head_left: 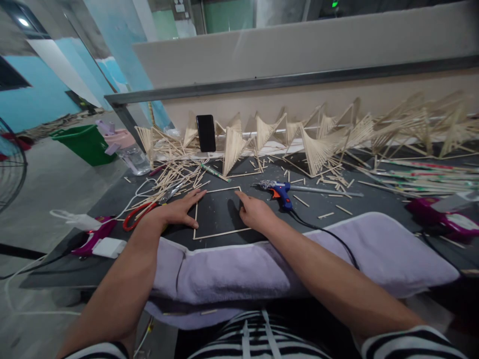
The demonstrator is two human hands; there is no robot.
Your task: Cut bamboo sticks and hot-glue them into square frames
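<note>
A four-sided frame of thin wooden sticks (220, 234) lies flat on the dark table between my hands. My left hand (179, 210) is spread at its left side, thumb near the lower left corner and fingertips at the upper left corner. At the upper right corner, the index finger of my right hand (255, 212) reaches out and touches the stick, while its other fingers are bent. That hand hides most of the frame's right side. A blue glue gun (283, 195) with an orange trigger lies right of my right hand. Red-handled scissors (140, 214) lie beside my left wrist.
Twisted stick structures (234, 149) line the back, with a black phone (206, 133) upright among them. Loose sticks (174, 172) pile at the back left. A purple towel (232, 271) covers the front edge. Purple power strips (95, 237) sit at both sides.
</note>
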